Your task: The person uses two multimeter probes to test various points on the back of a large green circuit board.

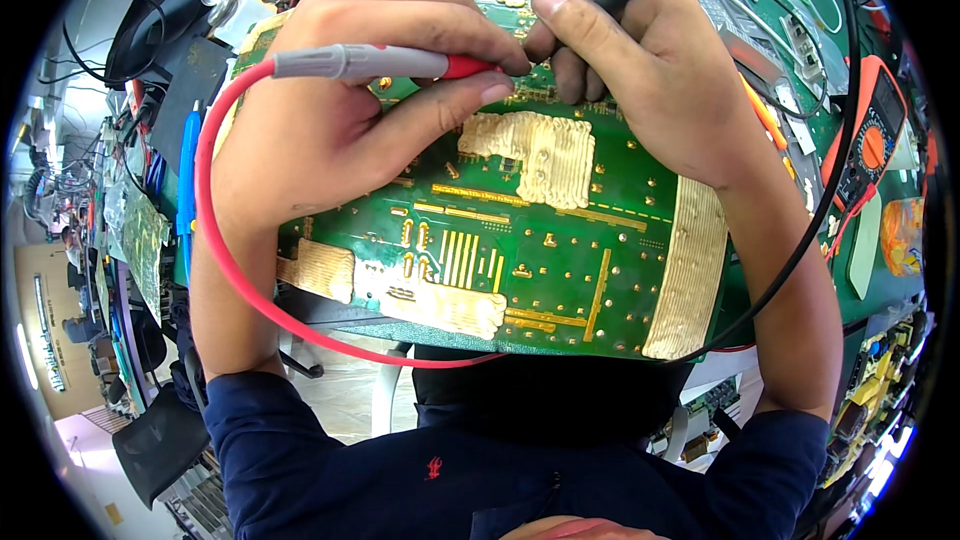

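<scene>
Fingers (440, 120) hold probes (375, 62) over the circuit board (640, 165).

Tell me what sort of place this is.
Likely an electronics repair or testing workshop: the left hand holds a red-and-grey test probe over a large green circuit board, and an orange-edged multimeter sits off to the right.

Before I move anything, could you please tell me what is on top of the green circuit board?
Cream ribbed patches and gold strips show on the green circuit board; what lies beneath the patches, left hand and right hand is covered.
</scene>
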Demonstrator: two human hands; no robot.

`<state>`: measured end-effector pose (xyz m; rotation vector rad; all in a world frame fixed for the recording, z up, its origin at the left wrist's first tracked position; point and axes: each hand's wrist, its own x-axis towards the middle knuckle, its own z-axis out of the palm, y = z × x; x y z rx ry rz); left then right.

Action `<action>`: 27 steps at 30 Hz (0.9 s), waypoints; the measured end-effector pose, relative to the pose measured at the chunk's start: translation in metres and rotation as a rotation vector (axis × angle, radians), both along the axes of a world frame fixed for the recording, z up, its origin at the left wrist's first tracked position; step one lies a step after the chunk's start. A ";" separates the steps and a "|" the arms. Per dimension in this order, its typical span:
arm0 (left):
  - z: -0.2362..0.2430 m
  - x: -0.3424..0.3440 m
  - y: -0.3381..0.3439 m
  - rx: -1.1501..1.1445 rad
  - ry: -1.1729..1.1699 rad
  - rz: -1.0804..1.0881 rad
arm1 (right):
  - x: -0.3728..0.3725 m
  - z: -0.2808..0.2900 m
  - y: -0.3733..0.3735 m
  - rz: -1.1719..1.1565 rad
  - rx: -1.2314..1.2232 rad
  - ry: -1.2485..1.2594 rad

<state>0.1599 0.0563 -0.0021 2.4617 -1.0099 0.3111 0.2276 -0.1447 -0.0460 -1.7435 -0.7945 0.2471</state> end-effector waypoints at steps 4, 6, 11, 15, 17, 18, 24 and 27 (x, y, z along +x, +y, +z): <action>-0.001 0.000 0.000 -0.004 0.007 0.006 | 0.000 -0.001 0.000 -0.009 0.006 -0.002; -0.001 -0.001 0.001 -0.007 0.011 0.016 | -0.001 -0.001 0.000 -0.012 0.006 -0.003; -0.001 0.000 -0.001 -0.012 -0.007 0.006 | -0.001 -0.001 0.000 -0.012 0.006 0.005; -0.002 -0.001 -0.002 -0.043 0.013 0.015 | 0.000 -0.001 -0.001 -0.005 0.003 -0.004; -0.001 -0.003 -0.001 -0.050 0.020 0.020 | -0.001 0.000 0.000 0.002 0.005 -0.007; -0.002 -0.002 -0.001 -0.046 0.014 0.018 | -0.001 0.000 0.000 -0.003 0.001 -0.006; -0.003 -0.002 -0.004 -0.043 0.014 0.026 | -0.001 -0.001 -0.002 -0.007 0.001 -0.007; -0.003 -0.004 -0.003 -0.040 0.014 0.043 | -0.002 0.000 -0.001 -0.001 0.007 -0.010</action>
